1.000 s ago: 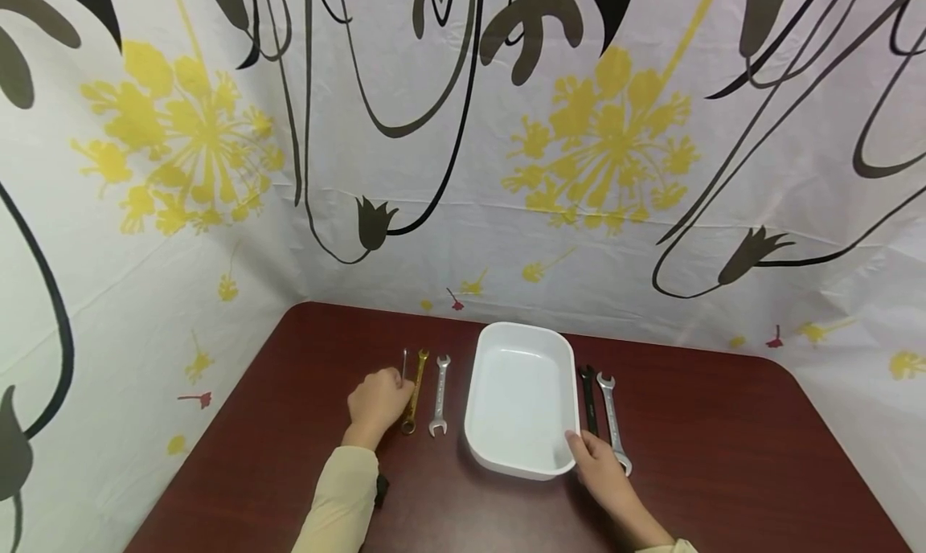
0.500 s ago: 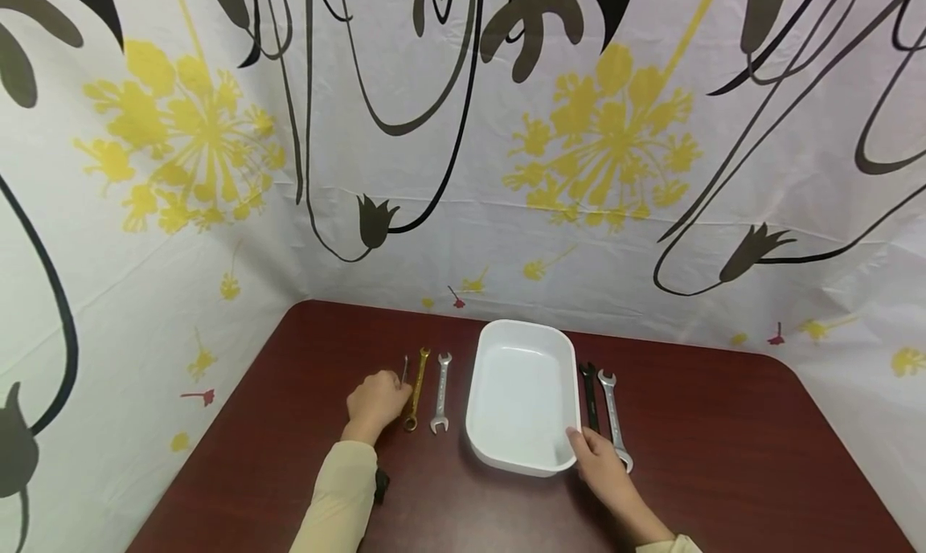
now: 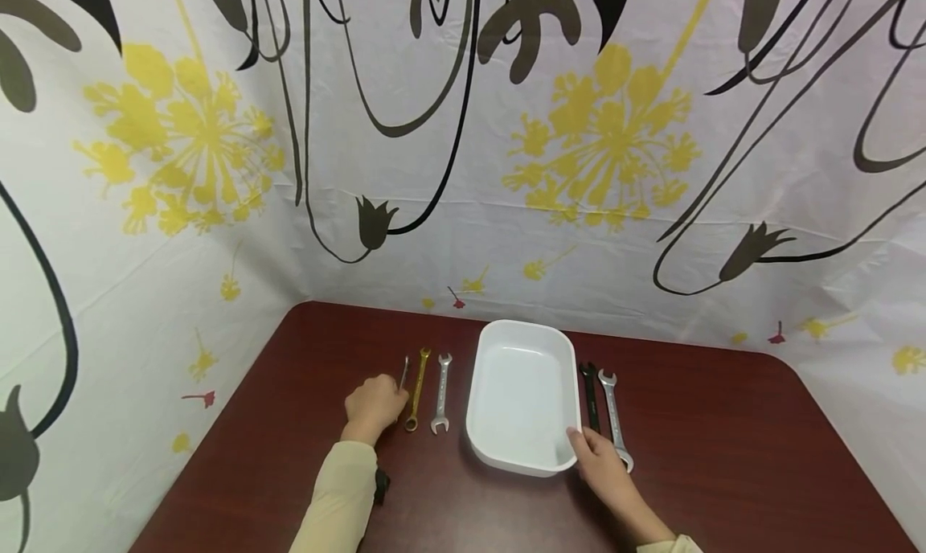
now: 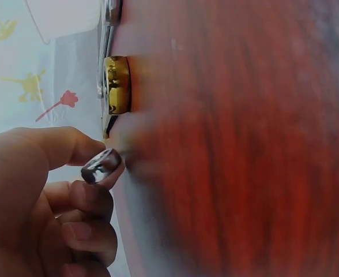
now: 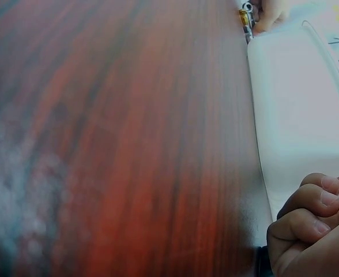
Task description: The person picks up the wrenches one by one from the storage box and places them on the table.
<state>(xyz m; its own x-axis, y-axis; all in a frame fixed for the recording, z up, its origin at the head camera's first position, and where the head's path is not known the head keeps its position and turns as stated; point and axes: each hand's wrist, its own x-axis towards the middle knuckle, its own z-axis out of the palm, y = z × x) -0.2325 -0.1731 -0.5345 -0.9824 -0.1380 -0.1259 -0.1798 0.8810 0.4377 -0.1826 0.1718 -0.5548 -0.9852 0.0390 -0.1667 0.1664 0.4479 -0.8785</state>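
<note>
My left hand (image 3: 374,406) pinches a small silver wrench (image 3: 404,368) between thumb and fingers, at the left end of a row of wrenches. The left wrist view shows its ring-shaped end (image 4: 102,166) sticking out past the fingertips. Just right of that hand lie a gold combination wrench (image 3: 417,388) and a silver double open-end wrench (image 3: 441,392). A white rectangular tray (image 3: 517,400) stands in the middle, with nothing in it. My right hand (image 3: 603,466) grips its near right rim, thumb over the edge; in the right wrist view the other fingers are curled.
Right of the tray lie a black wrench (image 3: 591,396) and a larger silver combination wrench (image 3: 615,420), whose near end is beside the right hand. The dark red table (image 3: 712,456) backs onto a patterned white curtain (image 3: 463,167).
My left hand has shifted slightly left and towards me with the small wrench, whose far end now leans more to the right. The right hand keeps its grip on the tray.
</note>
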